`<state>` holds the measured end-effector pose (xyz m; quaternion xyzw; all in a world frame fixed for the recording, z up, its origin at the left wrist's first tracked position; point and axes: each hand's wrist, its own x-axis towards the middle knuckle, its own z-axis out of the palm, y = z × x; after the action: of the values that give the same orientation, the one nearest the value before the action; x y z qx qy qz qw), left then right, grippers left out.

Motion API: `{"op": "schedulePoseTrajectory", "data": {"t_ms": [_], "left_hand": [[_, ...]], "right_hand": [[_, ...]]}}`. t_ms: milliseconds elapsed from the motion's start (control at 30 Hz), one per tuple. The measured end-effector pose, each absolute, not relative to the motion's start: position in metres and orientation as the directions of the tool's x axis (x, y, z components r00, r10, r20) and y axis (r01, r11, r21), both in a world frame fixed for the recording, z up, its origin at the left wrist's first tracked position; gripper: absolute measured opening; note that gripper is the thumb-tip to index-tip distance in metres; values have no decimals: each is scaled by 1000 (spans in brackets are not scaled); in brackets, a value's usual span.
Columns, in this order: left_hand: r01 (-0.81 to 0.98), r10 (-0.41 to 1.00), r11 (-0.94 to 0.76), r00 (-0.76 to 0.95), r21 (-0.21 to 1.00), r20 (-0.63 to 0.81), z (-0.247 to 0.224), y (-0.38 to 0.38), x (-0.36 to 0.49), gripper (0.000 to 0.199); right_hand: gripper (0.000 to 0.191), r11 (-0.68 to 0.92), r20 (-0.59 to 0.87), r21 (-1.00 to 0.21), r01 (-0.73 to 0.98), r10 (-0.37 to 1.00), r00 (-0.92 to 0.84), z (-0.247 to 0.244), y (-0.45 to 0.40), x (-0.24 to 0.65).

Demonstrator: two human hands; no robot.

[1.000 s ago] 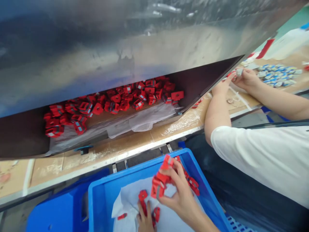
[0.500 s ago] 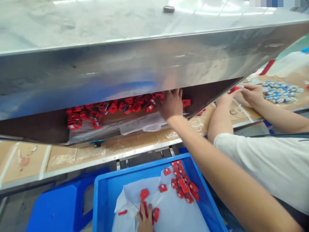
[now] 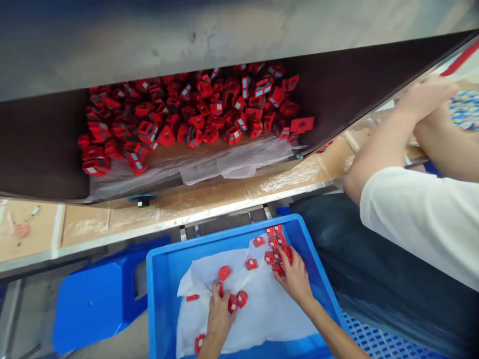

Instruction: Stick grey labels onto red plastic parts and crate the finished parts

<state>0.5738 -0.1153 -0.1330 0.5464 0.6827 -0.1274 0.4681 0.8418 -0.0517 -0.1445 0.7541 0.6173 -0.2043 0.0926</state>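
Note:
In the head view, my left hand (image 3: 220, 315) is low in a blue tray (image 3: 224, 240). Its fingers bend around a small red plastic piece (image 3: 220, 288), and two more red pieces (image 3: 242, 298) lie beside the thumb. At the tray's far right corner, my right hand (image 3: 296, 279) reaches into a cluster of red pieces (image 3: 272, 243). Its fingertips close on a red piece (image 3: 287, 252), partly hidden by the fingers. White sheeting (image 3: 262, 309) lines the tray, with a few loose red pieces (image 3: 251, 264) lying on it.
Beyond the tray, a dark-sided metal bin (image 3: 337, 75) holds a heap of red pieces (image 3: 209, 117) above a cardboard-covered bench (image 3: 209, 202). A blue plastic stool (image 3: 90, 304) stands left. At right, a co-worker's arms (image 3: 389, 134) reach over the bench.
My right hand has come out of the metal bin and down to the cluster in the tray. My left hand stays among the loose pieces. The view has tilted, showing more of the bin's inside.

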Motion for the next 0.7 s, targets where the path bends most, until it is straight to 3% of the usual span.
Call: {"op": "schedulePoseTrajectory", "data": {"t_ms": [167,267,367,433,500,633,700], "left_hand": [[663,782,470,-7,582,-623,-100,-103,576,27],[589,848,470,-95,658,-521,-46,-67,558,29],[581,959,285,-179,763,-221,24,11,528,34],[688,975,134,-221,713,30,66,79,510,34],[795,954,81,-237,601,186,93,149,498,34],[868,961,50,-176,494,213,98,247,494,35],[883,964,-1,-123,469,235,85,267,498,45]], "right_hand": [[95,-222,-596,120,968,764,249,-148,-12,819],[90,-220,-557,197,955,777,294,-162,-20,816],[80,-278,-494,201,939,799,342,-178,-36,822],[77,-320,-468,160,934,808,357,-187,-47,828],[75,-340,-422,106,935,835,352,-192,-56,833],[82,-308,-369,42,951,879,301,-197,-67,842],[88,-275,-396,49,960,877,271,-196,-67,845]]}}
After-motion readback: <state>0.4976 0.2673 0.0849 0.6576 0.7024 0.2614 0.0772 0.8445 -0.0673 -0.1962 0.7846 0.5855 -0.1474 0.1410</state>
